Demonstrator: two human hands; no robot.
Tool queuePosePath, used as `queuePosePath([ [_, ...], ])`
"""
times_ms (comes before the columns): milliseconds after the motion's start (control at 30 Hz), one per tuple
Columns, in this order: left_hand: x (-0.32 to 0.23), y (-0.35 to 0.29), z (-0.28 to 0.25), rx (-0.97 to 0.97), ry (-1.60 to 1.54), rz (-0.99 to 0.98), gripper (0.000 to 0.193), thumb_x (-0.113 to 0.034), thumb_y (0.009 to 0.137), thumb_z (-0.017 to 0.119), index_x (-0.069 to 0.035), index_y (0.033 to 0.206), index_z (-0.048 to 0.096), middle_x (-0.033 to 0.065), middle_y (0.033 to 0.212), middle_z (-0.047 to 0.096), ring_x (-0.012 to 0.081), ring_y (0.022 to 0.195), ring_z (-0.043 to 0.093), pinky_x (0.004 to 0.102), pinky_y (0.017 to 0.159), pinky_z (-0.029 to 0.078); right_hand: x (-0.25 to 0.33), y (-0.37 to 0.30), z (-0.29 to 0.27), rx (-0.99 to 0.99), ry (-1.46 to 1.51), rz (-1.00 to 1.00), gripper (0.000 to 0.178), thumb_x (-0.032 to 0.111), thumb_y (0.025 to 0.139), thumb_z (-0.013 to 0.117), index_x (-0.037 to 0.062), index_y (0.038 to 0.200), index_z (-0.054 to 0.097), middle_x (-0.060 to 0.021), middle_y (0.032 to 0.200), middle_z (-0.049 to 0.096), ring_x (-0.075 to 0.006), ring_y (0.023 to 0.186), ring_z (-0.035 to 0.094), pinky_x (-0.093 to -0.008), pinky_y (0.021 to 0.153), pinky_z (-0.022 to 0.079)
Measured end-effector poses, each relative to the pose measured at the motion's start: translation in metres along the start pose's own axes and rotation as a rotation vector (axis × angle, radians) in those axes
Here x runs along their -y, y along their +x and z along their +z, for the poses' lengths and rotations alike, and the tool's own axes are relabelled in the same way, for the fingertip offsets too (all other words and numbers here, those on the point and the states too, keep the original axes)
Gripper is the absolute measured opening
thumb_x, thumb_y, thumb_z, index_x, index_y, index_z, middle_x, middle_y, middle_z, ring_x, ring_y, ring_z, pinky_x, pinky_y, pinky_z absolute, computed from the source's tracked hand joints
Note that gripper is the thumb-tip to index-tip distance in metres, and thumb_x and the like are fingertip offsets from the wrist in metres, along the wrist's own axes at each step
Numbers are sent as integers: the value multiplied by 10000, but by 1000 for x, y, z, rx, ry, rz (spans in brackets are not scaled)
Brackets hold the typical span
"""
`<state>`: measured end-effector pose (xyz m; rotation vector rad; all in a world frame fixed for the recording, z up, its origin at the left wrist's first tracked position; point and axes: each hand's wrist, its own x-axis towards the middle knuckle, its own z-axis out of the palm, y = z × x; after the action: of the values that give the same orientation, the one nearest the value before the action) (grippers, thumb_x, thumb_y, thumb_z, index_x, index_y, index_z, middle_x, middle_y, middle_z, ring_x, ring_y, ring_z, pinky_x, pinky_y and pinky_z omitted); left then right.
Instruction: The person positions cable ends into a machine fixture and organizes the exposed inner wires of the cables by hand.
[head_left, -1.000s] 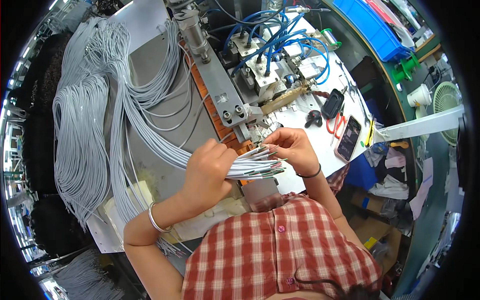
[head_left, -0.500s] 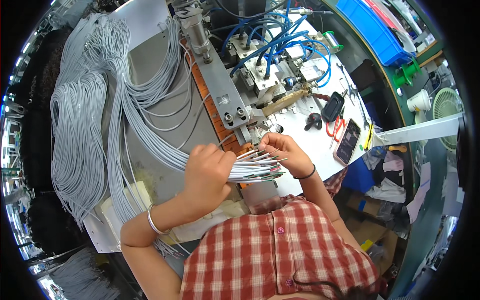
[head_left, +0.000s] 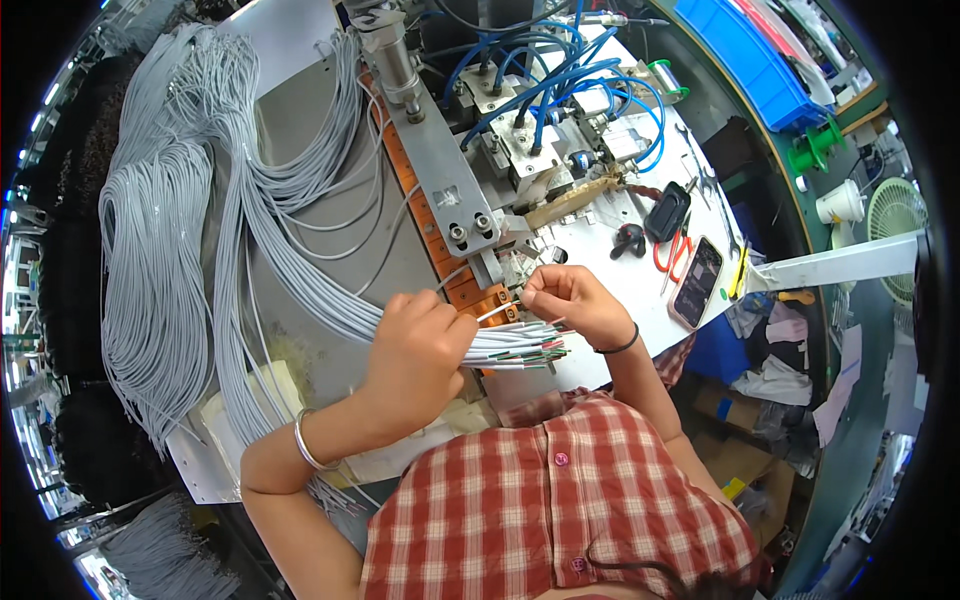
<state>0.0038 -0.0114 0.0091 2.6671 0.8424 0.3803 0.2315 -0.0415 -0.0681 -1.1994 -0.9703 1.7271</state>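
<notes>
My left hand point(head_left: 418, 345) is closed around a thick bundle of grey cables point(head_left: 320, 295). Beyond that fist their stripped ends point(head_left: 530, 345) fan out to the right, showing thin red, green, white and dark wires. One single cable end point(head_left: 495, 311) stands apart above the others. At its tip my right hand point(head_left: 575, 303) pinches the thin wires between thumb and forefinger. Just beyond both hands is the lower end of an orange slotted strip point(head_left: 465, 291), part of a metal bench fixture point(head_left: 440, 170).
Blue air hoses point(head_left: 560, 85) loop over metal blocks at the back. On the white bench lie a phone point(head_left: 695, 283), red-handled pliers point(head_left: 672, 258), a black open case point(head_left: 667, 212) and wrenches. More grey cables point(head_left: 155, 270) hang at the left. A blue bin point(head_left: 750, 65) stands far right.
My right hand has drawn slightly up and away from the bundle, and one cable end now stands separate at its fingertips. My left hand keeps its grip almost in place.
</notes>
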Motion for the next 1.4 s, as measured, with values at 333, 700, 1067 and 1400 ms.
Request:
queuePosePath([
  [333, 5, -1, 9, 8, -28, -21, 343, 25, 545, 595, -41, 881, 587, 103, 763, 530, 293, 745, 508, 397, 666, 402, 10, -9, 23, -222, -56, -262, 148, 135, 887, 626, -3, 853, 587, 33, 663, 554, -28, 581, 489, -188, 519, 393],
  [700, -1, -1, 5, -41, -18, -17, 309, 44, 541, 594, -29, 839, 560, 96, 742, 516, 289, 741, 506, 391, 650, 412, 10, -7, 15, -130, -17, -80, 118, 125, 901, 591, 15, 858, 581, 28, 751, 584, -20, 657, 514, -178, 567, 404],
  [1067, -2, 0, 10, -46, 45, 47, 213, 26, 564, 619, -50, 708, 483, 86, 705, 488, 250, 703, 492, 360, 624, 397, -5, -2, 10, -29, -21, -184, 146, 163, 919, 577, 33, 852, 571, 73, 663, 505, 6, 535, 374, -173, 448, 272],
  [1400, -2, 0, 7, -37, 62, 42, 193, 8, 583, 619, -49, 711, 487, 84, 698, 482, 241, 698, 494, 353, 623, 401, 6, -1, -2, 94, -12, 14, 133, 151, 915, 575, 28, 864, 574, 60, 683, 517, -1, 557, 413, -173, 475, 311],
])
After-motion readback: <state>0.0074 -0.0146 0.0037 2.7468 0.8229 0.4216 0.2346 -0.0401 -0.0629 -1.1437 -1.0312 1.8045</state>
